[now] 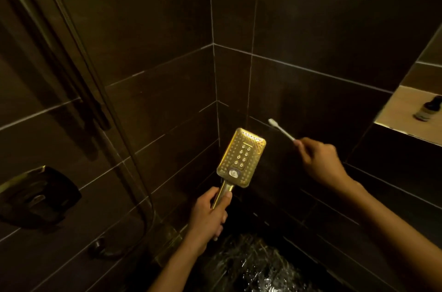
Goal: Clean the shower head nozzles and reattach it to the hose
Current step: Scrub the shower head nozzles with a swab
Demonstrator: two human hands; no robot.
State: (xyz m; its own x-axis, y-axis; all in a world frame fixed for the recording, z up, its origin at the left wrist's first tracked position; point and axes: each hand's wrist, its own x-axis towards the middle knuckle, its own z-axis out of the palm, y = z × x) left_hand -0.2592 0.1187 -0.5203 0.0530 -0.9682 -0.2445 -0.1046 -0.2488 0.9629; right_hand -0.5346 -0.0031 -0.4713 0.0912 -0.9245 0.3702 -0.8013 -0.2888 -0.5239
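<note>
A gold rectangular shower head (241, 156) faces me, its nozzle plate dotted with small holes and a pale button near the base. My left hand (209, 216) grips its gold handle from below and holds it upright in the tiled corner. My right hand (321, 162) is off to the right of the head, closed on the handle of a white toothbrush (281, 128). The brush tip points up and left, a short gap away from the head's top right corner. A hose (79, 57) hangs along the left wall; its end is not visible.
Dark brown wall tiles surround the corner. A wall mixer control (35, 196) sticks out at lower left. A lit niche at right holds a small dark bottle (429, 108). The wet dark floor (251, 265) glistens below my arms.
</note>
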